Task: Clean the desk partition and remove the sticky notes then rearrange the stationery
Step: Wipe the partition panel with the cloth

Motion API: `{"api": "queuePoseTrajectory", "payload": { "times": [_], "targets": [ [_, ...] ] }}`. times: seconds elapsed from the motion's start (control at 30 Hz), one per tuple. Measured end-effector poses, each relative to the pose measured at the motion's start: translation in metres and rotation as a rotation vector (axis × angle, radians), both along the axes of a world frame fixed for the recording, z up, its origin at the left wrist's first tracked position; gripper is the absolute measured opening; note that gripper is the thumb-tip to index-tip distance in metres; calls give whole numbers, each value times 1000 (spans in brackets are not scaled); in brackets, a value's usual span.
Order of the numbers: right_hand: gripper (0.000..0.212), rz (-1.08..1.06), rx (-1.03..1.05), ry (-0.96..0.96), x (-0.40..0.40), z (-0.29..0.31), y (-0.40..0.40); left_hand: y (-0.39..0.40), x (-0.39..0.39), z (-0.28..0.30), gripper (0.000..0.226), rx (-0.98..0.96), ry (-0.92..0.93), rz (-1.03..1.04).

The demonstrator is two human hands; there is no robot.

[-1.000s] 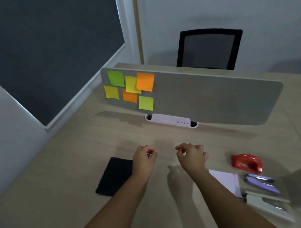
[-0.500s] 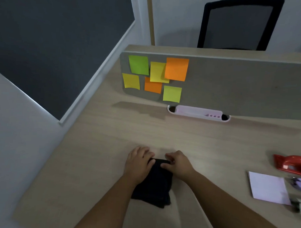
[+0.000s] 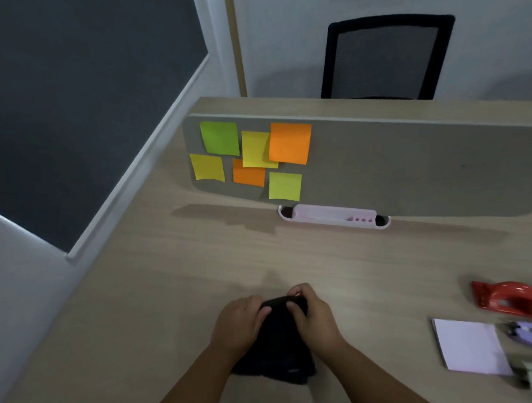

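A black cloth [image 3: 276, 349] lies bunched on the wooden desk [image 3: 171, 288] near me. My left hand [image 3: 239, 324] grips its left side and my right hand [image 3: 310, 316] grips its top right, fingers curled into the fabric. Beyond stands the grey desk partition [image 3: 410, 170]. Several sticky notes cling to its left end: a green one [image 3: 220, 138], yellow ones [image 3: 256, 149], orange ones [image 3: 289, 143]. At the right lie a red hole punch [image 3: 508, 298], a white notepad [image 3: 470, 347] and a purple stapler [image 3: 525, 329], partly cut off.
A pale pink pen tray [image 3: 333, 217] sits at the partition's foot. A black mesh chair [image 3: 384, 57] stands behind the desk. A dark wall panel [image 3: 66, 104] with a white frame runs along the desk's left edge.
Both hands moved from mid-desk onto the black cloth and closed on it, bunching it up. The view shifted left, pushing the stationery toward the right edge.
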State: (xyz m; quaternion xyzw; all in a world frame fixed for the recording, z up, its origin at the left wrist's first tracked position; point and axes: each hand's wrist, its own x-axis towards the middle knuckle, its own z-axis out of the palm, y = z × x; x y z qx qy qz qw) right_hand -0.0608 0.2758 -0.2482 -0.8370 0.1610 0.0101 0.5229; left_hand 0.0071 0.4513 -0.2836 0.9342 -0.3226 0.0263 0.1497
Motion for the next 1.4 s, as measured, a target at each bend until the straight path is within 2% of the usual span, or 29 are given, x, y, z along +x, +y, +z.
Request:
{"api": "queuePoseTrajectory", "payload": {
  "times": [0.13, 0.27, 0.33, 0.43, 0.57, 0.63, 0.67, 0.73, 0.8, 0.87, 1.03, 1.17, 1.23, 1.3, 1.4],
  "targets": [
    [19, -286, -68, -174, 22, 24, -50, -71, 37, 43, 49, -135, 27, -25],
    [14, -497, -301, -357, 54, 61, -110, -134, 82, 92, 27, -317, -211, -194],
    [14, -594, -390, -451, 72, 78, -134, -161, 105, 114, 14, -337, -354, -254],
    [16, -724, -273, -610, 98, 103, -160, -197, 129, 146, 13, -335, -549, -122],
    [11, -895, -108, -763, 135, 121, -170, -223, 145, 170, 10, -376, -649, -11],
    [13, -891, -26, -814, 149, 120, -160, -229, 154, 174, 9, -379, -652, -10],
    [16, -847, -83, -855, 153, 114, -153, -231, 156, 175, 9, -381, -637, 1],
    [25, -734, -365, -863, 163, 87, -141, -232, 160, 179, 10, -390, -594, 25],
    [47, -692, -610, -753, 170, 63, -141, -230, 163, 180, 14, -393, -587, 23],
    [62, -735, -706, -677, 182, 56, -150, -225, 169, 182, 20, -393, -606, 45],
    [74, -796, -1019, -721, 221, 69, -161, -212, 195, 187, 28, -515, -582, -23],
    [78, -522, -1379, -802, 215, 11, -168, -217, 203, 184, 38, -518, -513, 85],
    [86, -399, -1532, -779, 192, -19, -194, -217, 201, 180, 37, -522, -509, 102],
    [88, -403, -1589, -757, 177, -15, -219, -217, 201, 180, 35, -528, -519, 100],
    [71, -619, -1415, -830, 196, 32, -214, -218, 200, 180, 34, -512, -543, 104]
  ]
}}
